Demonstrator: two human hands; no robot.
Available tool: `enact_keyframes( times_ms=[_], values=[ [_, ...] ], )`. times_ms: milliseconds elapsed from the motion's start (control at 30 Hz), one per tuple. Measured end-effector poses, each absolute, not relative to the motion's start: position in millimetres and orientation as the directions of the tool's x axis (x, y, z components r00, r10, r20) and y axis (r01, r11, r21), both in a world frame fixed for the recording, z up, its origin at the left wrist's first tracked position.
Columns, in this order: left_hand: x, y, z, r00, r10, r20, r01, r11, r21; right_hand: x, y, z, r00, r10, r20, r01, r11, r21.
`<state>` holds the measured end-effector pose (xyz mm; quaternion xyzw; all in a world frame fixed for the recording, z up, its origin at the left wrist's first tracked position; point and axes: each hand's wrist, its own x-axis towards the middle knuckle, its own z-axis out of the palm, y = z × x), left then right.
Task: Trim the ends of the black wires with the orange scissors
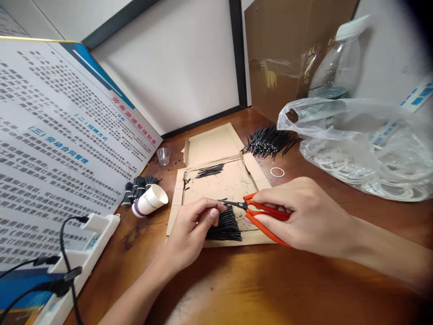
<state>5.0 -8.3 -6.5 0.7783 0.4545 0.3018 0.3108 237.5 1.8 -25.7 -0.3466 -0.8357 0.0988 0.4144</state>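
My right hand [304, 216] is closed round the orange-red handles of a pair of scissors [267, 214]. Their dark blades point left, with the tips beside the fingers of my left hand [192, 230]. Thumb and forefinger of the left hand are pinched on a thin black strand, of which only a bit shows. Under them, a dense row of black strands [226, 225] lies on an opened flat cardboard box [226, 189]. A smaller group of black strands [209, 170] lies near the back of the box, and dark specks are scattered over the cardboard.
Behind the box is a heap of black strands [269, 141], with a white ring [277, 172] nearby. A plastic bag of white rings [368, 153] and a bottle [338, 63] stand right. Left are a tipped paper cup [150, 201], bundles [137, 187], a clear cup [163, 156] and a power strip [91, 253].
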Motion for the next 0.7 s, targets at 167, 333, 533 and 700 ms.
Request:
enact_keyframes(
  times_ms=[167, 333, 533, 700],
  values=[
    [6.2, -9.6, -5.8, 0.372, 0.913, 0.166, 0.486, -0.344, 0.803, 238.3, 2.1, -26.2, -0.426, 0.682, 0.595, 0.494, 0.726, -0.479],
    [8.0, -10.3, -3.8, 0.372, 0.914, 0.163, 0.482, -0.34, 0.807, 238.2, -0.1, -24.9, -0.45, 0.704, 0.549, 0.473, 0.709, -0.522],
    [7.8, -10.2, -4.6, 0.374, 0.912, 0.168, 0.483, -0.346, 0.804, 237.6, -1.2, -22.2, -0.466, 0.709, 0.53, 0.475, 0.705, -0.526],
    [7.7, -10.5, -5.0, 0.371, 0.913, 0.167, 0.475, -0.342, 0.811, 237.7, -1.3, -23.4, -0.473, 0.713, 0.518, 0.471, 0.701, -0.535]
  ],
)
